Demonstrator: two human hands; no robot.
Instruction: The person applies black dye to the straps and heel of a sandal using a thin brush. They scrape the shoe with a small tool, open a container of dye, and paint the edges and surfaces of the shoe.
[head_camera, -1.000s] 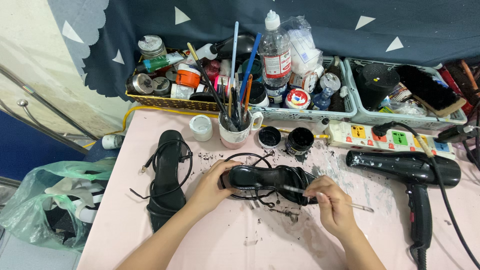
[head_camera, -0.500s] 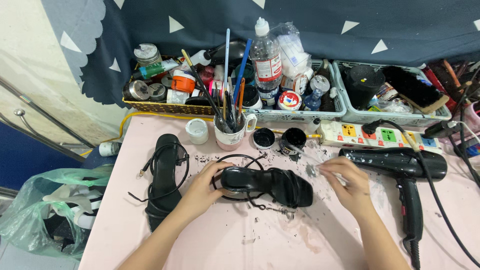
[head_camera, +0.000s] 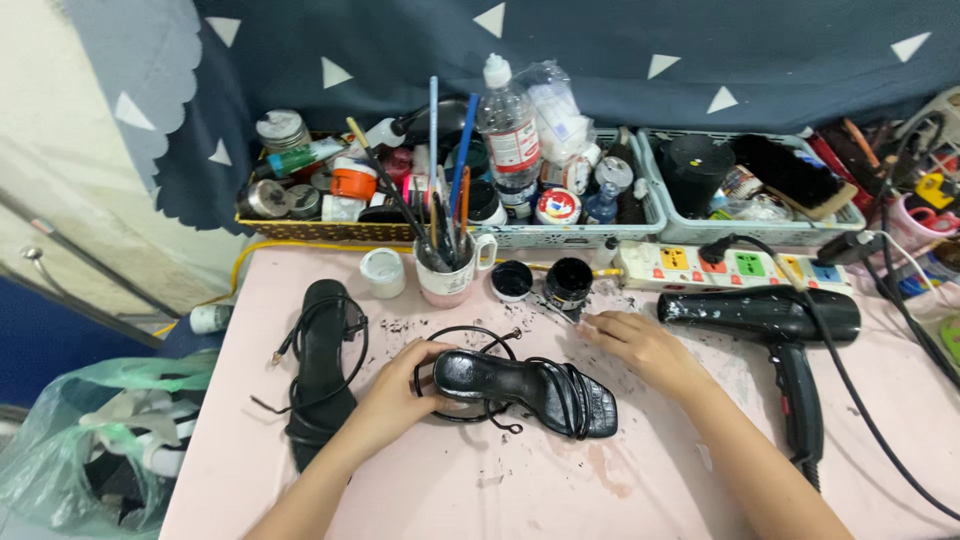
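A black strappy high-heeled sandal lies on its side on the pink table. My left hand grips its heel end, with the ankle strap looped around it. My right hand has reached up and away from the shoe. Its fingertips pinch a thin brush beside an open jar of black paint. A second small black jar stands just left of the first. The matching black sandal lies flat to the left, apart from my hands.
A black hair dryer lies at the right, its cord trailing toward a power strip. A mug of brushes, a small white cup and crowded baskets line the back. A plastic bag hangs off the left edge. Black flecks dot the table.
My right hand left the sandal's straps and moved up and right to the black jar. My left hand has stayed on the heel, and the shoe has barely shifted.
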